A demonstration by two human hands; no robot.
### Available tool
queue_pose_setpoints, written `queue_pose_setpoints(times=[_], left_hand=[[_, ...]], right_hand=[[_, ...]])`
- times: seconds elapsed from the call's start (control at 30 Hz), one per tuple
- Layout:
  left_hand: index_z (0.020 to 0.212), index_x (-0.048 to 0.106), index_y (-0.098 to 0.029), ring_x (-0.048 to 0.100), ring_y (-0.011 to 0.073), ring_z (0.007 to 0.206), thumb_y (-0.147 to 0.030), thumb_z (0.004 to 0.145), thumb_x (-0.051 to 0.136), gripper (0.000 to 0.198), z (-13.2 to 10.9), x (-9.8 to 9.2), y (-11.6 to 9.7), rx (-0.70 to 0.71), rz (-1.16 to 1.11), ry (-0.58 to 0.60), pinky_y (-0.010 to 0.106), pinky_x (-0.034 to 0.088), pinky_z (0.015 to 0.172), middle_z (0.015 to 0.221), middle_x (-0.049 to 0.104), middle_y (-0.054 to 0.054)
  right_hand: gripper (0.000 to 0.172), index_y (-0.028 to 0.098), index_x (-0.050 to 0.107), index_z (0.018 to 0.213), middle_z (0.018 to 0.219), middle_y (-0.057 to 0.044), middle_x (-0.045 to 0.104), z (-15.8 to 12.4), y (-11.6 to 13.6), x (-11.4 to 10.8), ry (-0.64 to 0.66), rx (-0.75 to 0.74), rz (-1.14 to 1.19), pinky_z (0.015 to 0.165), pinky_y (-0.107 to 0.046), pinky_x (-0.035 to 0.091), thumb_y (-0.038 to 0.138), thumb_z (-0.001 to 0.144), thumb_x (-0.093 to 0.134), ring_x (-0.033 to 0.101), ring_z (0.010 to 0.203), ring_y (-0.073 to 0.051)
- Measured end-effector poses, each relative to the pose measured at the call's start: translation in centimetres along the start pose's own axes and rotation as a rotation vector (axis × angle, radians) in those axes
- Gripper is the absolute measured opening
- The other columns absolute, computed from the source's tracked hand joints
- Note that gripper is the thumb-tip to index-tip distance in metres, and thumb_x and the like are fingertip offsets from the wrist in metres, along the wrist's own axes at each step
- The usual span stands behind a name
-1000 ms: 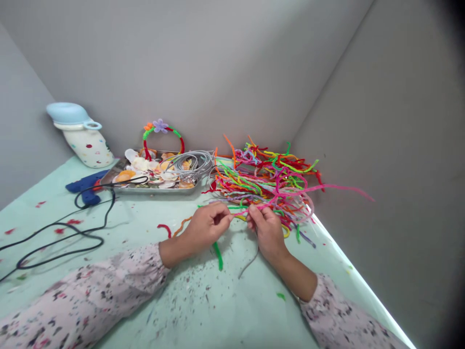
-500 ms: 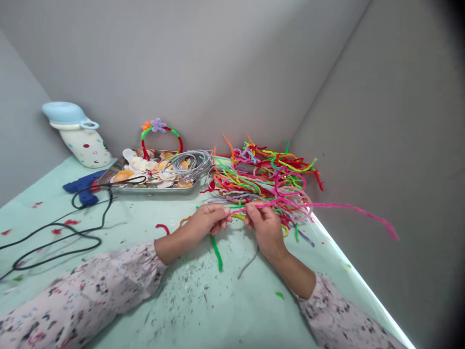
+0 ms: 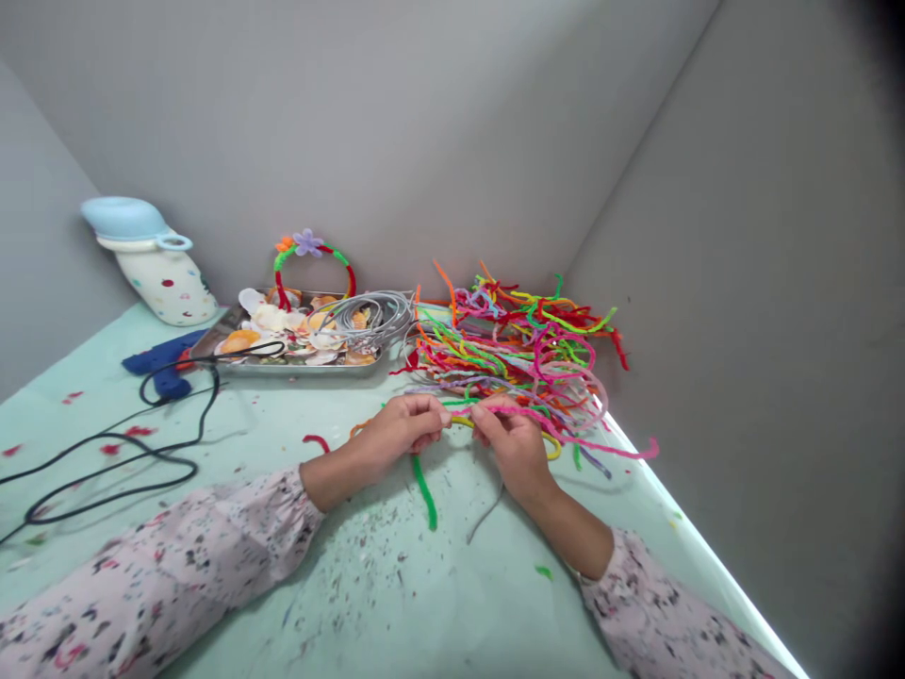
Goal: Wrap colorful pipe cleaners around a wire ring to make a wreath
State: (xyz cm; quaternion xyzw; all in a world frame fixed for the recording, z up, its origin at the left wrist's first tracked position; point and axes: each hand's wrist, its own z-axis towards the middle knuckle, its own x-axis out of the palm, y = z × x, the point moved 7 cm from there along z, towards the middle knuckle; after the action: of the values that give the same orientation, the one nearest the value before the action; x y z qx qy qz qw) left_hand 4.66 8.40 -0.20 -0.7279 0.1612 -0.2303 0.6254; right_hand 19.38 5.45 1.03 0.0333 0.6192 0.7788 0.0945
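Observation:
A pink pipe cleaner (image 3: 608, 449) runs through the fingers of both hands above the table. My left hand (image 3: 406, 429) pinches it with thumb and forefinger. Close beside it, my right hand (image 3: 515, 448) is closed on the same strand, whose free end reaches out to the right and curls up at the tip. Below my left hand a green pipe cleaner (image 3: 425, 495) sticks down, and a thin grey strand (image 3: 487, 514) hangs near my right hand. A yellow strand (image 3: 463, 422) shows between the hands. What the curled fingers cover is hidden.
Behind my hands lies a heap of coloured pipe cleaners (image 3: 495, 354). A metal tray (image 3: 304, 372) holds shells and a coil of grey wire (image 3: 378, 316); a flowered hoop (image 3: 352, 278) stands there. Left are a blue glue gun (image 3: 159, 358), black cable (image 3: 159, 486) and a bottle (image 3: 166, 283).
The pink pipe cleaner's free end has swung down and inward, so less of it sticks out to the right. My hands have barely moved and still grip it.

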Motion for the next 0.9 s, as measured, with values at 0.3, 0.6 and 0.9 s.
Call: queue_pose_setpoints(times=[0.3, 0.6, 0.9], left_hand=[[0.073, 0.060, -0.016, 0.042, 0.0087, 0.054, -0.026, 0.078, 0.059, 0.012, -0.9, -0.1, -2.5, 0.299, 0.510, -0.167, 0.020, 0.031, 0.051, 0.062, 0.053, -0.003], [0.071, 0.055, -0.018, 0.046, 0.0110, 0.059, -0.016, 0.076, 0.054, 0.006, -2.1, 0.6, -3.8, 0.502, 1.013, -0.289, 0.023, 0.031, 0.057, 0.067, 0.055, -0.001], [0.081, 0.057, -0.017, 0.047, 0.0105, 0.060, -0.019, 0.081, 0.051, 0.007, -1.6, 0.3, -2.8, 0.336, 0.616, -0.186, 0.021, 0.035, 0.056, 0.066, 0.052, -0.003]], right_hand=[[0.027, 0.021, 0.057, 0.065, 0.051, 0.004, 0.051, 0.0, -1.1, 0.2, 0.018, 0.082, 0.094, 0.048, -0.024, 0.035, 0.042, 0.081, 0.062, 0.043, 0.049, -0.012], [0.028, 0.020, 0.053, 0.064, 0.051, 0.005, 0.047, -0.2, -1.0, 0.8, 0.059, 0.087, 0.083, 0.048, -0.025, 0.032, 0.040, 0.083, 0.060, 0.041, 0.048, -0.011], [0.026, 0.020, 0.055, 0.067, 0.055, 0.005, 0.049, -0.2, -0.2, 0.4, 0.032, -0.007, 0.009, 0.053, -0.025, 0.036, 0.040, 0.084, 0.059, 0.045, 0.053, -0.012]])
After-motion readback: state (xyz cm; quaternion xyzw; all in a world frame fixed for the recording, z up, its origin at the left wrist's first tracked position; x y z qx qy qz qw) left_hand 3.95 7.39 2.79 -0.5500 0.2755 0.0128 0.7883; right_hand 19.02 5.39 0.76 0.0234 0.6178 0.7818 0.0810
